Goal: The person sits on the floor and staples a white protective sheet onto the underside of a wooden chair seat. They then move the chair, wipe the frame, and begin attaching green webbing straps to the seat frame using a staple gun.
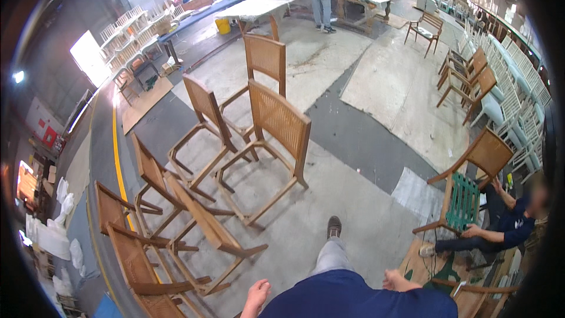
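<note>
Red rectangular signs (46,131) on left wall, white filled bags (54,232) stacked along left floor edge

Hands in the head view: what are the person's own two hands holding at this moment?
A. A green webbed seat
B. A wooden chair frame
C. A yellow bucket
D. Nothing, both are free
D: the left hand and right hand hang bare beside the blue shirt, touching nothing; the nearest wooden chair frames stand apart, ahead and to the person's left.

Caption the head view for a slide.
Empty left hand and right hand above unfinished brown wooden chair frames on a grey concrete floor.
</note>
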Motion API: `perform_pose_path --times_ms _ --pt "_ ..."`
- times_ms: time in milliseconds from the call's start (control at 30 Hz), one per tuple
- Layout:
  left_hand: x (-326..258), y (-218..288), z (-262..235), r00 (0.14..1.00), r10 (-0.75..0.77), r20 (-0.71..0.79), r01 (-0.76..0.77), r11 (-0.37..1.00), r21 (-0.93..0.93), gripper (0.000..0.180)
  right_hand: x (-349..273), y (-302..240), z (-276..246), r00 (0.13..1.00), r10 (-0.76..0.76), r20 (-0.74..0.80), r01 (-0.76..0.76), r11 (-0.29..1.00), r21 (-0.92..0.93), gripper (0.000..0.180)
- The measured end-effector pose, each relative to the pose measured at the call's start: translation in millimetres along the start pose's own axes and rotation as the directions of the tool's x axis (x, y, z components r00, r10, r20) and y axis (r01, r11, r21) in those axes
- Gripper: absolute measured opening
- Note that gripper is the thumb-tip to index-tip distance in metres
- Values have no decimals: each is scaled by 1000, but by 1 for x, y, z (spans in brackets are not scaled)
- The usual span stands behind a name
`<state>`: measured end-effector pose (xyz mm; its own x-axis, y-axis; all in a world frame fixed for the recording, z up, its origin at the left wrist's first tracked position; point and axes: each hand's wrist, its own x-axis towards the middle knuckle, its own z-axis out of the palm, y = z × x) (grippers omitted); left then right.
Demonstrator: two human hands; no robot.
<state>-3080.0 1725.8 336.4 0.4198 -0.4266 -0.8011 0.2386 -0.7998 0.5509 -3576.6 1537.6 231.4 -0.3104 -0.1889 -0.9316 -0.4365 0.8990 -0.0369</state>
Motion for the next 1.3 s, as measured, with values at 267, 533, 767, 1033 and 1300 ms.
perform_pose_path --times_ms 267,533,767,1033,1300 --pt "118 261 147 865 464 190 -497 846 195 44 12 -221 -112 942 -333 34 332 943 40 52" --pt "157 511 260 708 645 287 -644 757 -109 38 -36 -585 -217 544 -818 -187 838 517 176 42" --pt "236 627 292 755 621 209 -610 783 -124 42 -27 -745 -152 587 -768 258 789 614 31 42" --pt "308 737 273 821 570 2 -567 817 -110 41 -16 -904 -97 649 -517 559 709 677 -198 51" --pt "360 811 272 855 389 -343 -438 896 -75 39 -118 -1230 37 -163 -881 444 957 -250 -145 44"
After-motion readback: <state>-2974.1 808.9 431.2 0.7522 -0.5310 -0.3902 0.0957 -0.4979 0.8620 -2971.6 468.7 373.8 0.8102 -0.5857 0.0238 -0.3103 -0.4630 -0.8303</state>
